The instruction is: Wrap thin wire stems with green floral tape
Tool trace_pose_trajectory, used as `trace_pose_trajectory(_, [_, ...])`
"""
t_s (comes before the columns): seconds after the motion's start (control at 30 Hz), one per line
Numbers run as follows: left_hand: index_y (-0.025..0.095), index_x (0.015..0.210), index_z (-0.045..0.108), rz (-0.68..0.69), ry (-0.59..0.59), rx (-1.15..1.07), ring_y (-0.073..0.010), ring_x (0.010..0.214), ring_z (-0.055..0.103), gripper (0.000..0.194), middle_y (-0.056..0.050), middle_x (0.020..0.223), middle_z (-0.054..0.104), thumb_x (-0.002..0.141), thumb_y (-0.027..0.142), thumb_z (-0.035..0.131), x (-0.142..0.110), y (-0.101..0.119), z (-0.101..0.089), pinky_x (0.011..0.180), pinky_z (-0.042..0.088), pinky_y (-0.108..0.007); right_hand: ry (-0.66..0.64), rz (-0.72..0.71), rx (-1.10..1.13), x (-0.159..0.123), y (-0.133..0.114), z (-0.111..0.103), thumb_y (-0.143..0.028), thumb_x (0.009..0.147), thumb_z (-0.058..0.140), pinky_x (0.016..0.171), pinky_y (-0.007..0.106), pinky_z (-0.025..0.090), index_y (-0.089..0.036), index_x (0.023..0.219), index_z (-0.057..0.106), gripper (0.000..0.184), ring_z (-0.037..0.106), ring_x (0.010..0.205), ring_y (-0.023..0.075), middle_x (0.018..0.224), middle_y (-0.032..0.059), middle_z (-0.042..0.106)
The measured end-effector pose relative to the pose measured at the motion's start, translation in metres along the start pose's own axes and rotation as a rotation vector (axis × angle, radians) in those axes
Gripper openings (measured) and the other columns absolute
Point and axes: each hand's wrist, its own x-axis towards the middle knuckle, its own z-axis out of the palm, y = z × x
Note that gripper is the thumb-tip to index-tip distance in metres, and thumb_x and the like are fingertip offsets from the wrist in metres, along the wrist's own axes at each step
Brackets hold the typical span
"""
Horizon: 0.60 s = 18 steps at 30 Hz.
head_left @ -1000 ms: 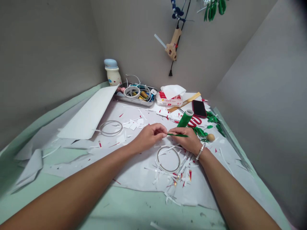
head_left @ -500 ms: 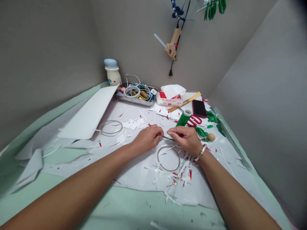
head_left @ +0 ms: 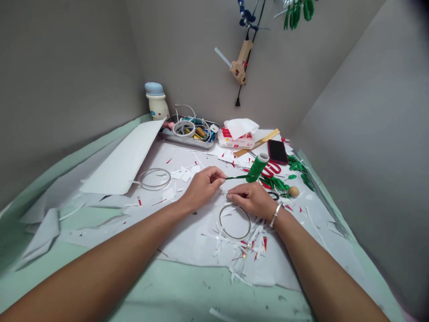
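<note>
Pinched between thumb and fingertips, a thin green strip [head_left: 236, 177] sits in the left hand [head_left: 203, 185] and stretches almost level to a roll of green tape [head_left: 257, 167], which stands tilted on the paper. Its far end meets the roll's side, so whether the two are joined is hard to make out. The right hand [head_left: 251, 200] lies lower, its fingers curled inward and just beside the left hand; they hide whatever is under them, so any grip there cannot be told. A silver bangle [head_left: 275, 213] circles the right wrist.

Below that hand, a thin wire ring [head_left: 234, 222] lies flat at the edge of a heap of white paper scraps [head_left: 241, 255] flecked with red. Beyond the roll, red-handled scissors [head_left: 272, 169] are partly covered by glossy green cut leaves [head_left: 279, 183], near a smooth wooden bead [head_left: 293, 192]. Farther back sit a black phone [head_left: 277, 151], a tissue pack [head_left: 236, 142] and a steel tray [head_left: 187, 139] of tangled cables.
</note>
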Motion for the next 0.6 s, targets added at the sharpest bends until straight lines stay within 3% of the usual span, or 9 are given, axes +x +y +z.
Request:
trace_pose_trajectory(0.1, [0.017, 0.08, 0.06, 0.032, 0.054, 0.22, -0.0145, 0.072, 0.054, 0.01, -0.002, 0.079, 0.06, 0.078, 0.019, 0.05, 0.001, -0.004, -0.001, 0.067, 0.042, -0.027, 0.044, -0.093, -0.009, 0.0, -0.009, 0.0, -0.024, 0.083, 0.058, 0.069, 0.022, 0.046, -0.02, 0.085, 0.073, 0.016, 0.065, 0.073, 0.0131, 0.081, 0.0027, 0.073])
trace_pose_trajectory(0.23, [0.018, 0.079, 0.061, 0.094, -0.036, 0.374, -0.0157, 0.074, 0.054, 0.013, -0.002, 0.081, 0.06, 0.077, 0.015, 0.048, -0.002, -0.005, 0.001, 0.067, 0.041, -0.027, 0.188, -0.093, -0.016, -0.001, -0.013, -0.005, -0.026, 0.084, 0.057, 0.066, 0.023, 0.046, -0.02, 0.084, 0.073, 0.017, 0.063, 0.068, 0.0126, 0.076, 0.0027, 0.072])
trace_pose_trajectory(0.43, [0.018, 0.08, 0.062, 0.16, -0.278, 0.195, -0.0138, 0.074, 0.054, 0.012, -0.002, 0.081, 0.06, 0.078, 0.015, 0.051, -0.007, 0.007, 0.003, 0.07, 0.042, -0.026, 0.348, 0.111, 0.08, 0.0, 0.009, -0.01, -0.032, 0.084, 0.056, 0.062, 0.024, 0.046, -0.018, 0.082, 0.073, 0.022, 0.062, 0.066, 0.0147, 0.078, 0.003, 0.072])
trace_pose_trajectory(0.5, [0.017, 0.081, 0.062, 0.119, -0.301, 0.058, -0.0131, 0.075, 0.055, 0.012, -0.002, 0.081, 0.061, 0.078, 0.017, 0.051, -0.007, 0.011, 0.003, 0.071, 0.043, -0.026, 0.305, 0.171, 0.085, 0.0, 0.017, -0.009, -0.035, 0.084, 0.056, 0.06, 0.024, 0.046, -0.017, 0.083, 0.073, 0.024, 0.061, 0.064, 0.0142, 0.077, 0.0024, 0.071])
trace_pose_trajectory(0.6, [0.017, 0.083, 0.062, 0.052, -0.24, -0.068, -0.0114, 0.071, 0.054, 0.011, -0.001, 0.079, 0.062, 0.079, 0.02, 0.053, -0.005, 0.012, 0.001, 0.067, 0.043, -0.024, 0.143, 0.175, 0.074, 0.0, 0.02, -0.006, -0.034, 0.085, 0.055, 0.057, 0.022, 0.044, -0.017, 0.084, 0.073, 0.025, 0.059, 0.061, 0.0126, 0.073, 0.0011, 0.071])
